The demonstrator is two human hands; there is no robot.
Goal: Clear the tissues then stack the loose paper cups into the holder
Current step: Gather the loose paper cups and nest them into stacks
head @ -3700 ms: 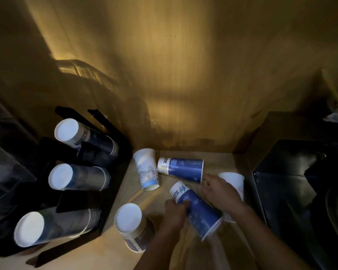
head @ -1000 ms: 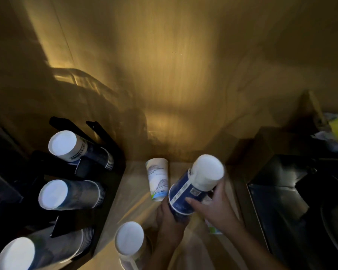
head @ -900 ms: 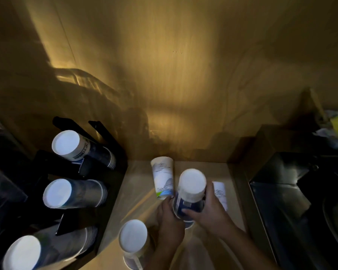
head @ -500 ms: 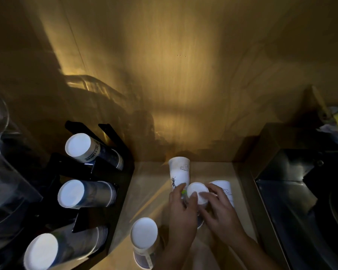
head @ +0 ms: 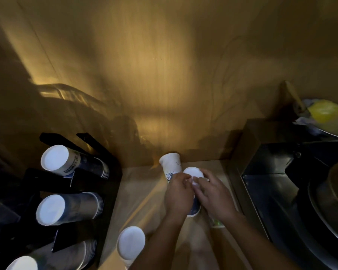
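Both my hands meet on an upside-down stack of blue paper cups (head: 194, 172) standing on the wooden counter, its white base facing up. My left hand (head: 179, 193) wraps its left side and my right hand (head: 213, 193) its right side. A white cup with a line drawing (head: 169, 164) lies on its side just behind my left hand. Another upside-down cup (head: 131, 243) stands at the front, left of my left forearm. A pale cup (head: 217, 223) peeks out under my right wrist. The black cup holder (head: 53, 180) on the left carries three tilted stacks.
A wooden wall closes the back of the counter (head: 141, 195). A dark metal sink unit (head: 271, 191) borders the right side, with a round metal pan (head: 332, 201) in it. Yellow and white clutter (head: 324, 114) sits at the far right.
The blue cups were lifted off the counter, nested and turned base up; now they stand lower, with both hands pressing on them. The white cup behind stays where it lay.
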